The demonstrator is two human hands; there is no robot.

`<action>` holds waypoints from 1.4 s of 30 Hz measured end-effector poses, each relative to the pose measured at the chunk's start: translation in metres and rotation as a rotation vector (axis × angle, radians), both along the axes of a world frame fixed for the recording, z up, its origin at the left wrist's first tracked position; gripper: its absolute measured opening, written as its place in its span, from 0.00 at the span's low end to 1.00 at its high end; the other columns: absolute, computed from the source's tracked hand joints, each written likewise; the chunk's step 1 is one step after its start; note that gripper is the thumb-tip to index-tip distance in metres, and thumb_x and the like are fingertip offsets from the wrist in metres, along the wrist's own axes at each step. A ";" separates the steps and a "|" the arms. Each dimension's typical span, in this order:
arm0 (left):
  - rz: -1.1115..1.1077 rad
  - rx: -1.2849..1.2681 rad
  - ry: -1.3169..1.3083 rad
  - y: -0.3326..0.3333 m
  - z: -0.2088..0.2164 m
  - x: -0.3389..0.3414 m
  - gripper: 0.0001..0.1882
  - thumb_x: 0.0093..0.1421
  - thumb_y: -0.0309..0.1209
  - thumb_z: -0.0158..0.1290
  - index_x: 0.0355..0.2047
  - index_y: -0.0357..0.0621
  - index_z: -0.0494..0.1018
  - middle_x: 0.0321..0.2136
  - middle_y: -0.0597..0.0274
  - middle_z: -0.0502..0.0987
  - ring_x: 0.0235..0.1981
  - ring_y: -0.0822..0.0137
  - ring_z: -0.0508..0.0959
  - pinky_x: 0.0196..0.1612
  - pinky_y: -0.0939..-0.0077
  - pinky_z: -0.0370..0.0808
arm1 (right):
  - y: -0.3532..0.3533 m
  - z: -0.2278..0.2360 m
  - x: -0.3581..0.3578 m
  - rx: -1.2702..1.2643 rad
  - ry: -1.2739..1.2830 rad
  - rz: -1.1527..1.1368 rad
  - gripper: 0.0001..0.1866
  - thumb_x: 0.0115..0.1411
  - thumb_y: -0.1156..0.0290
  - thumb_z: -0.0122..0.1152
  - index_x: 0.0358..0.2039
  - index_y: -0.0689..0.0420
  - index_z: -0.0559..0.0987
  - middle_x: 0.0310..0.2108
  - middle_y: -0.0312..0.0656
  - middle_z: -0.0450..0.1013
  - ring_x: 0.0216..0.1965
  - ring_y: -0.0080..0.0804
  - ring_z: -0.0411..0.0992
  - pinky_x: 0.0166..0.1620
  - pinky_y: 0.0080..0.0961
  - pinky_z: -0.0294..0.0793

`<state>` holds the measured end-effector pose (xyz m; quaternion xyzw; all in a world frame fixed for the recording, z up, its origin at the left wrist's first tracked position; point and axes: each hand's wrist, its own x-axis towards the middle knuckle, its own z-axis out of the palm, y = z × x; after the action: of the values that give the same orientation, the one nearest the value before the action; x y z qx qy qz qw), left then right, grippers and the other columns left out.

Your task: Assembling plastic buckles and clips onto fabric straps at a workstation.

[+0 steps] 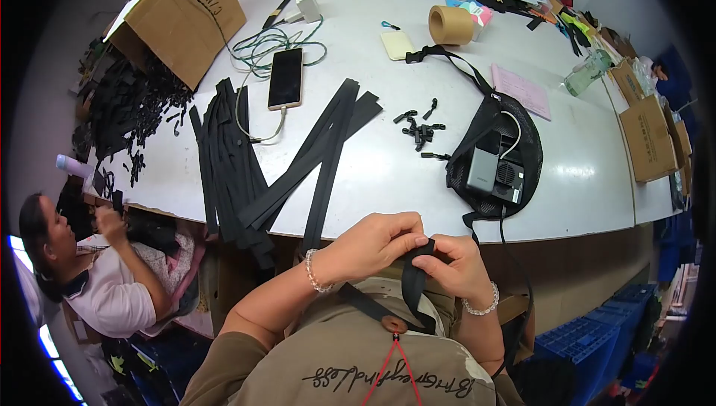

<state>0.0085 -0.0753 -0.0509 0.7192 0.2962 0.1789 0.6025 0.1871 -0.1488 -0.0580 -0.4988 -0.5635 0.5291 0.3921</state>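
Close to my body, just off the table's front edge, both hands pinch one black webbing strap [415, 286]. My left hand [380, 242] is closed on its upper end, thumb and fingers together. Beside it, almost touching, my right hand [453, 263] grips the same strap, which loops down between the hands and across my lap. Whether something small sits between the fingertips is hidden. Ahead and to the left lie more black straps [231, 160] in a pile, with a few loose strips [328, 152] crossed next to them. Several small black cord-end pieces [421, 131] lie beyond my hands.
A black mesh pouch [496, 156] with a grey device stands right. A phone [286, 77] on a cable, a tape roll [450, 25] and a carton [179, 18] lie farther back. At left, a co-worker [112, 279] sits by a heap of black pieces [134, 107].
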 end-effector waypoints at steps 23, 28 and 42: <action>0.504 0.400 -0.140 0.004 -0.036 0.031 0.05 0.56 0.23 0.53 0.24 0.37 0.72 0.19 0.61 0.71 0.21 0.73 0.70 0.27 0.81 0.67 | 0.021 -0.033 -0.021 0.022 0.452 -0.398 0.05 0.57 0.84 0.52 0.30 0.62 0.66 0.33 0.44 0.73 0.34 0.27 0.74 0.37 0.20 0.75; 0.456 0.432 -0.104 0.055 -0.041 0.031 0.09 0.61 0.28 0.47 0.31 0.37 0.75 0.22 0.57 0.72 0.23 0.67 0.72 0.29 0.76 0.69 | 0.023 -0.030 -0.014 -0.063 0.507 -0.510 0.05 0.58 0.82 0.52 0.35 0.63 0.68 0.29 0.45 0.73 0.26 0.25 0.74 0.31 0.20 0.76; 0.257 0.458 0.485 0.197 -0.072 0.075 0.09 0.47 0.24 0.56 0.31 0.38 0.78 0.30 0.48 0.78 0.34 0.54 0.78 0.41 0.68 0.74 | 0.008 -0.036 -0.014 -0.123 0.492 -0.439 0.08 0.59 0.79 0.52 0.39 0.65 0.70 0.27 0.44 0.73 0.23 0.22 0.71 0.26 0.16 0.72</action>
<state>0.0838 0.1212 -0.1228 0.8141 0.4706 0.1391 0.3105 0.1736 -0.1403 -0.0935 -0.4883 -0.2980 0.5698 0.5901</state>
